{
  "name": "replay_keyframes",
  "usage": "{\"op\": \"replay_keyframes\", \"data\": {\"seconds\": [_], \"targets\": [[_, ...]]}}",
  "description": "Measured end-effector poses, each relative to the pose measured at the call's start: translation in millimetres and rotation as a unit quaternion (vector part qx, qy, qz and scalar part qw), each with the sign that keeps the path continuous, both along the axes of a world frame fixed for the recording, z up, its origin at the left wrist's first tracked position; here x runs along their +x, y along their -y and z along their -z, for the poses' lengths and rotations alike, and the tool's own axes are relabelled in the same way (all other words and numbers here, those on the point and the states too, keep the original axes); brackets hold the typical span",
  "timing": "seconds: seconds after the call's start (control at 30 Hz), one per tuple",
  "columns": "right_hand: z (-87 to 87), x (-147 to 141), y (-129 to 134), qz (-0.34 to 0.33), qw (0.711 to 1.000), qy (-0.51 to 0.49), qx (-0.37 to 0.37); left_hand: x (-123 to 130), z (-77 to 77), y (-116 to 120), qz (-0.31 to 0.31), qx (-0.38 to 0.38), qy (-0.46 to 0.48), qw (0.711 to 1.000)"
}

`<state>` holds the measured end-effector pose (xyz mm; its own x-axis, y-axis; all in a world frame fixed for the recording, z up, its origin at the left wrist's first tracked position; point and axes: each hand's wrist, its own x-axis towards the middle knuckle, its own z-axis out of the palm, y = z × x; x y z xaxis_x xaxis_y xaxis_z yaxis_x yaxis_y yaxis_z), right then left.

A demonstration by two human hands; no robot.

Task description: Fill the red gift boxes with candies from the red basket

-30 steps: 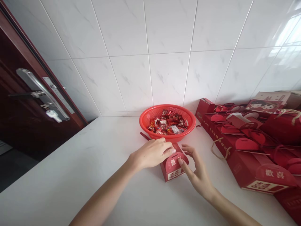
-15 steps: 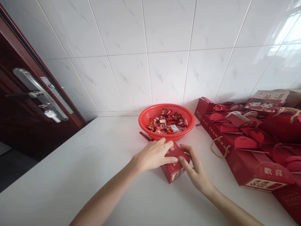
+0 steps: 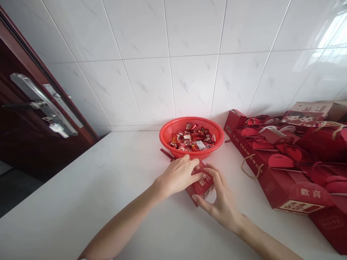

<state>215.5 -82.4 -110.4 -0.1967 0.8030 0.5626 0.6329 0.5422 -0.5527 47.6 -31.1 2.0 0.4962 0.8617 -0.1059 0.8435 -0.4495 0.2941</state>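
Flap (image 3: 204, 184) fold prob. in hand: box (image 3: 191, 191) just in front of basket (image 3: 163, 138); L hand (image 3: 177, 177) bent on top, grip unclear; R hand (image 3: 223, 206) part-open round near end. Next press calls for light, even force.

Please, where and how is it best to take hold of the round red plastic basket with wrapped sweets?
I would grip the basket at the left and right of its rim, one hand from each side. The rim flares outward, offering an edge for fingers. The small red cardboard box crowds the front; the white tiled wall stands behind.
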Motion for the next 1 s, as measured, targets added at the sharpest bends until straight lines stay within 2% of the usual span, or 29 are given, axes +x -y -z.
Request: {"op": "replay_keyframes", "data": {"seconds": [0.3,0.57,0.73,1.0], "targets": [[0.9,4,-3,0.023,1.0,0.005,0.015,-2,12.9,-8,0.045,-0.029,0.064,0.996],[1.8,4,-3,0.059,0.998,0.032,0.01,0,11.4,-10,0.046,-0.034,0.051,0.997],[2.7,3,-3,0.074,0.997,0.025,0.006,-1,13.8,-12,0.023,-0.046,0.039,0.998],[-3.8,3,-7,0.079,0.996,0.039,-0.008,0,23.9,-17,0.053,-0.017,0.06,0.997]]}}
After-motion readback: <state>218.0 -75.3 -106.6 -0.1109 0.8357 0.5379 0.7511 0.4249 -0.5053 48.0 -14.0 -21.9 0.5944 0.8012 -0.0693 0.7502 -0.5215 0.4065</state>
